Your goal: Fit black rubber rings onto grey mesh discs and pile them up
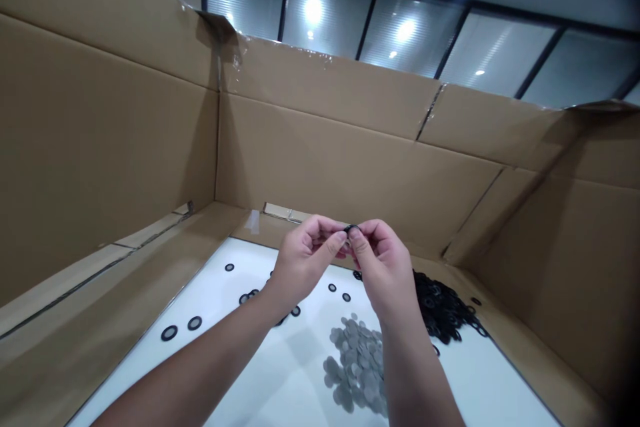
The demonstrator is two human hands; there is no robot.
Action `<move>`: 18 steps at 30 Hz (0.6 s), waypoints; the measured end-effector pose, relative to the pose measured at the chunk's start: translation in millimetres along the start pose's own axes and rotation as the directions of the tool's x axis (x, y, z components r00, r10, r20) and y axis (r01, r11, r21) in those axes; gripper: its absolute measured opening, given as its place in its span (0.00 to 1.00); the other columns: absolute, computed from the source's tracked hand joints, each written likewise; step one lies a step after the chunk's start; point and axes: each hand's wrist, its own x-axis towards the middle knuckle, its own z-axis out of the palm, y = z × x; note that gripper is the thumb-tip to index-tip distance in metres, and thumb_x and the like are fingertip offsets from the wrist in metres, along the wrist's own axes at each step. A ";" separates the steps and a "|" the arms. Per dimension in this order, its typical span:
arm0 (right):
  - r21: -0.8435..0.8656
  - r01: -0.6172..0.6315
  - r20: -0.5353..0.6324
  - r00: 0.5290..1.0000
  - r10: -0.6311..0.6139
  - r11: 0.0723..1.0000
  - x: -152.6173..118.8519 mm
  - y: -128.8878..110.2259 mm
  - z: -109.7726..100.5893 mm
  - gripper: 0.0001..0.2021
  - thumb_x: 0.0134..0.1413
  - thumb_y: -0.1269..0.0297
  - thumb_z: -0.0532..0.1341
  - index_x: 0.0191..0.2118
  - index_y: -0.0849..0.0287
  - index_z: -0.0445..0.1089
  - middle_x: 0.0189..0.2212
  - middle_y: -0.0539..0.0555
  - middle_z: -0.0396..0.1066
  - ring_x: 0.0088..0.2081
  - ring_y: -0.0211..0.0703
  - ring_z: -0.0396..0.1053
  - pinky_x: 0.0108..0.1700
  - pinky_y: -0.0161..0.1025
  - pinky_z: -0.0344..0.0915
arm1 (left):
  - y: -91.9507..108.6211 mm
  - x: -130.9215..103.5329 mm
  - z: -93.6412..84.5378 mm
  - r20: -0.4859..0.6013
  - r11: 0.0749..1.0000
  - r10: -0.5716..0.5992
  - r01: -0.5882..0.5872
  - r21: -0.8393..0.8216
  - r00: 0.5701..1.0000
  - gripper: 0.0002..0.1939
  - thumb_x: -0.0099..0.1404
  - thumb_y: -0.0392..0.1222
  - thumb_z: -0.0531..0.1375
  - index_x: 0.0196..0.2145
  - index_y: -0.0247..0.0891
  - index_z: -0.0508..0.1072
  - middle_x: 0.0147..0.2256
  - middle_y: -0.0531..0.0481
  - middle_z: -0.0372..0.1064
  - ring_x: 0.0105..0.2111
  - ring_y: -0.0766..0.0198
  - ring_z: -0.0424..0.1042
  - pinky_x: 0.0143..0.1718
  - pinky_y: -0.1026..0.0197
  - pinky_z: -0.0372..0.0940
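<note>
Both my left hand [305, 250] and my right hand [383, 260] are raised over the far part of a white board [280, 373], fingertips meeting. Pinched between them is a small black ring [351, 228], mostly covered by my thumbs and fingers. Whether a disc sits inside it I cannot tell. Below and between my forearms lies a pile of thin grey discs [357, 360]. Beyond my right wrist is a heap of black rings [443, 307], partly hidden by that arm. Several black rings with grey centres [195, 323] lie scattered on the left side of the board.
Tall cardboard walls [320, 140] enclose the board at the left, back and right. A cardboard strip [100, 263] runs along the left wall's foot. One loose black ring [476, 301] rests on cardboard past the heap. Framed glass panels [325, 10] show above the back wall.
</note>
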 end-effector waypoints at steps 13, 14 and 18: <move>-0.001 -0.048 0.114 0.992 0.048 0.999 7.2 6.1 -13.1 0.12 0.57 0.56 0.65 0.30 0.57 0.68 0.23 0.47 0.64 0.23 0.34 0.57 0.24 0.32 0.54 | 1.5 14.3 -20.1 0.169 0.994 -0.092 0.080 0.077 0.981 0.11 0.61 0.46 0.66 0.36 0.35 0.74 0.33 0.49 0.74 0.34 0.64 0.74 0.36 0.62 0.72; -0.039 -0.052 0.128 0.990 0.056 0.998 7.8 5.4 -15.3 0.12 0.57 0.55 0.65 0.29 0.58 0.68 0.22 0.46 0.63 0.23 0.34 0.56 0.25 0.33 0.53 | 2.9 15.1 -22.5 0.193 0.992 -0.104 0.086 0.095 0.976 0.11 0.61 0.46 0.66 0.36 0.36 0.74 0.33 0.49 0.73 0.34 0.64 0.74 0.36 0.61 0.72; -0.165 -0.091 0.226 0.966 0.128 0.982 8.9 1.3 -25.9 0.14 0.55 0.54 0.65 0.28 0.59 0.68 0.22 0.46 0.61 0.24 0.35 0.55 0.24 0.33 0.52 | 9.3 18.1 -31.4 0.312 0.974 -0.222 0.198 0.109 0.924 0.12 0.62 0.45 0.65 0.40 0.35 0.74 0.35 0.47 0.74 0.36 0.62 0.75 0.36 0.60 0.73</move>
